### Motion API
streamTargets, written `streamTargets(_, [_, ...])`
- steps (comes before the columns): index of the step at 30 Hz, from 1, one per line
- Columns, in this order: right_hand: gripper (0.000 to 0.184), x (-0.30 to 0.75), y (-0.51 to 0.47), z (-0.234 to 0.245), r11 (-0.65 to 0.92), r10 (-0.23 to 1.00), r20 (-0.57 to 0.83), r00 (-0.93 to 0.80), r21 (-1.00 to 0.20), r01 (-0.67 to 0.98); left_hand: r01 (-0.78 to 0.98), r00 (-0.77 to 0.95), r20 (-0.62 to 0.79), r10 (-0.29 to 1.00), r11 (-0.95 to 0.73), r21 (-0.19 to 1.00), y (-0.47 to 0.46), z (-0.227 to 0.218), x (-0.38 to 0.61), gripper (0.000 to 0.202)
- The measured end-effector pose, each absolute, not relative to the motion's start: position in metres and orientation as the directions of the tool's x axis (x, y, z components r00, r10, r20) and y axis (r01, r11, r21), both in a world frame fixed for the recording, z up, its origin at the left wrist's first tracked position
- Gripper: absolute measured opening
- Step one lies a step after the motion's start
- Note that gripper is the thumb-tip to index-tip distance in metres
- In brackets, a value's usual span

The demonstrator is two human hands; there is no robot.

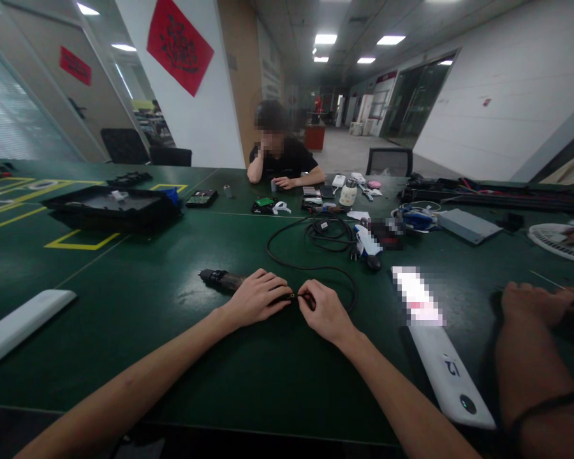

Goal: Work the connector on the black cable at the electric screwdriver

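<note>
My left hand (257,298) is closed over the rear part of a dark electric screwdriver (222,280), which lies on the green table with its nose pointing left. Just past my left fingertips shows the tool's tail end (292,296), with a small brassy spot. Facing it, my right hand (326,311) pinches the end of a black cable (354,287); the fingers mostly cover that end. A small gap seems to lie between the two hands. From my right hand the cable bends round to a loose coil (328,233) farther back.
White elongated devices lie left (26,325) and right (452,366) of my arms. At the right edge are another person's hands (538,303). A person (282,153) sits across the table (182,357). A black tray (110,207) stands back left; several small parts and tools lie beyond the coil.
</note>
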State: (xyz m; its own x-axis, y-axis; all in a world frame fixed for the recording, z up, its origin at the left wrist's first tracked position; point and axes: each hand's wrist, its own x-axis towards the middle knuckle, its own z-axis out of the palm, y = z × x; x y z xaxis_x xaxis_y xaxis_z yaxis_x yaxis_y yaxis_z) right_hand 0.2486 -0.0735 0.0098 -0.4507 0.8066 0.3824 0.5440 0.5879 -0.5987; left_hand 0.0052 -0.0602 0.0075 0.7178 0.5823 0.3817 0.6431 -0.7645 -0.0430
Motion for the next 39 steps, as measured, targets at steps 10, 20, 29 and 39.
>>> streamTargets(10, [0.009, 0.246, -0.077, 0.011, 0.571, 0.82, 0.369, -0.437, -0.57, 0.591, 0.623, 0.715, 0.379, 0.587, -0.782, 0.035, -0.059, 0.009, 0.005, 0.025])
streamTargets(20, [0.003, 0.24, -0.083, 0.008, 0.52, 0.854, 0.359, -0.377, -0.557, 0.647, 0.66, 0.682, 0.395, 0.615, -0.75, 0.03, -0.062, 0.006, 0.007, 0.023])
streamTargets(29, [0.005, 0.243, -0.078, 0.01, 0.538, 0.843, 0.365, -0.396, -0.563, 0.627, 0.703, 0.632, 0.42, 0.651, -0.71, 0.041, -0.06, 0.005, 0.013, 0.023])
streamTargets(39, [0.011, 0.245, -0.075, 0.009, 0.553, 0.833, 0.367, -0.414, -0.561, 0.616, 0.704, 0.605, 0.451, 0.656, -0.706, 0.082, -0.065, 0.007, 0.016, 0.025])
